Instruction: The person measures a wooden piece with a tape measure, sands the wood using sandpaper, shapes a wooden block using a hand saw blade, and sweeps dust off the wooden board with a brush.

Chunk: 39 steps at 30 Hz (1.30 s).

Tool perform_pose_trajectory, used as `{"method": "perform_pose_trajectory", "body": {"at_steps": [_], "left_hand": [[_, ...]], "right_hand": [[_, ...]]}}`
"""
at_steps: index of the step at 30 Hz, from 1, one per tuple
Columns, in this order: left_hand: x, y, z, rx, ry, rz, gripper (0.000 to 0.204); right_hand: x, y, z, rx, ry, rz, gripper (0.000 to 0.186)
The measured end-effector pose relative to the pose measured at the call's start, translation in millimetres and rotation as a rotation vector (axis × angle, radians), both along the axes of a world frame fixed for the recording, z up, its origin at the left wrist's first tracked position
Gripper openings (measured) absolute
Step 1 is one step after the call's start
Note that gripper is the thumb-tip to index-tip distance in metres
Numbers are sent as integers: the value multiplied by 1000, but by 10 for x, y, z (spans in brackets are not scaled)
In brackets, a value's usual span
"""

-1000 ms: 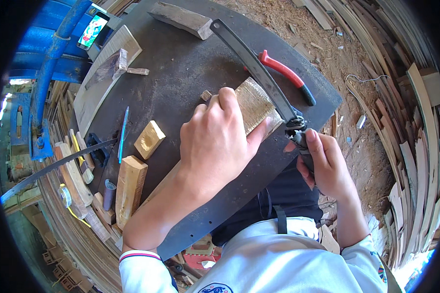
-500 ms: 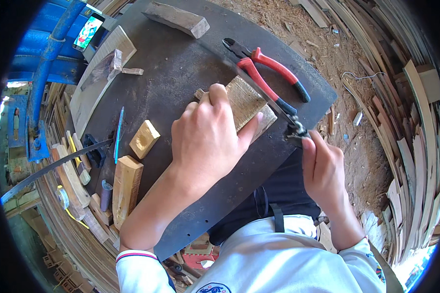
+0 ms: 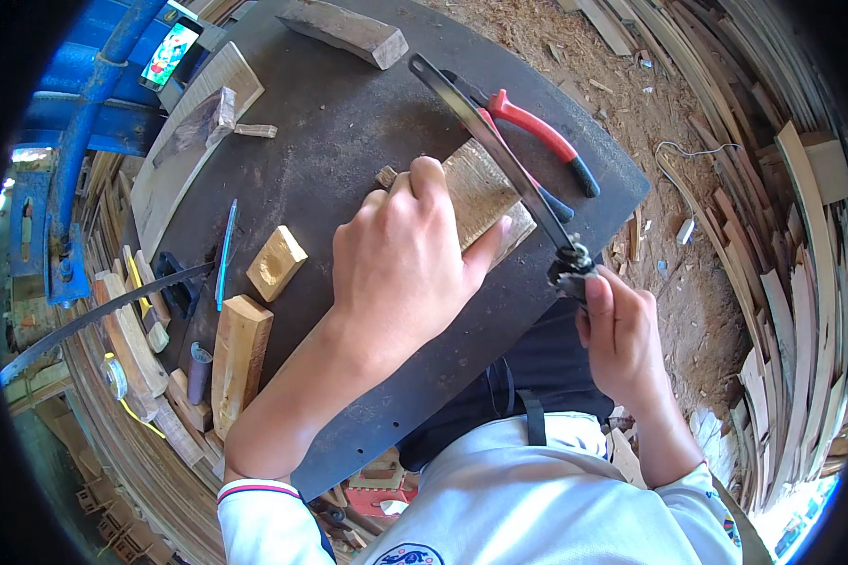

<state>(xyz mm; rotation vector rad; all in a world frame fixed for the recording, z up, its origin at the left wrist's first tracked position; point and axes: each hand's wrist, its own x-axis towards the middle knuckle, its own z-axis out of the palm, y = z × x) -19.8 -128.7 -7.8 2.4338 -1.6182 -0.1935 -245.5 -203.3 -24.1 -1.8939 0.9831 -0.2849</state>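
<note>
My right hand [image 3: 622, 344] is closed round the dark, wrapped-looking grip of a hacksaw blade [image 3: 485, 122]. The long, narrow blade has a hole near its far tip and slants over the right end of a wood block [image 3: 481, 188]. Whether its edge touches the wood I cannot tell. My left hand [image 3: 405, 250] presses the block to the dark metal table [image 3: 349, 122], fingers curled over it and thumb along its near side. Beneath the blade, partly covered by it, lie cutting pliers [image 3: 546, 137] with red handles.
A long band saw blade [image 3: 113, 303] runs into the table at left. Nearby are a blue pen [image 3: 227, 254], a notched block [image 3: 276, 264] and a wood piece [image 3: 240, 358]. Farther off lie a beam [image 3: 344, 33] and a curved board [image 3: 193, 155]. Wood strips [image 3: 801, 311] are stacked right.
The hacksaw blade, blurred earlier, now shows sharply, its tip shifted and covering more of the pliers. My left hand still holds the wood block, with little movement.
</note>
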Motion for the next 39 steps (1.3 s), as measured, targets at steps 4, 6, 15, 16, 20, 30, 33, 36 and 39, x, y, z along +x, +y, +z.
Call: {"method": "perform_pose_trajectory", "body": {"at_steps": [4, 6, 15, 16, 20, 30, 33, 36, 39], "left_hand": [[4, 12, -2, 4, -8, -17, 60], [4, 5, -5, 8, -6, -31, 60], [24, -3, 36, 20, 23, -1, 60], [19, -3, 36, 16, 27, -2, 60], [9, 1, 23, 1, 29, -9, 61], [44, -4, 35, 2, 31, -43, 62], [29, -6, 28, 26, 48, -21, 63], [30, -3, 24, 34, 29, 0, 62], [52, -1, 22, -3, 9, -27, 62]], "right_hand": [[22, -16, -3, 71, 82, -65, 34], [80, -13, -75, -33, -37, -23, 33], [7, 72, -41, 175, 121, -96, 39], [21, 62, -38, 196, 143, -98, 44], [113, 10, -91, 72, -97, 1, 47], [67, -6, -21, 296, 15, -64, 60], [156, -60, -85, 294, -36, -41, 62], [143, -59, -90, 275, -58, -8, 63], [63, -29, -42, 382, -16, -40, 63]]}}
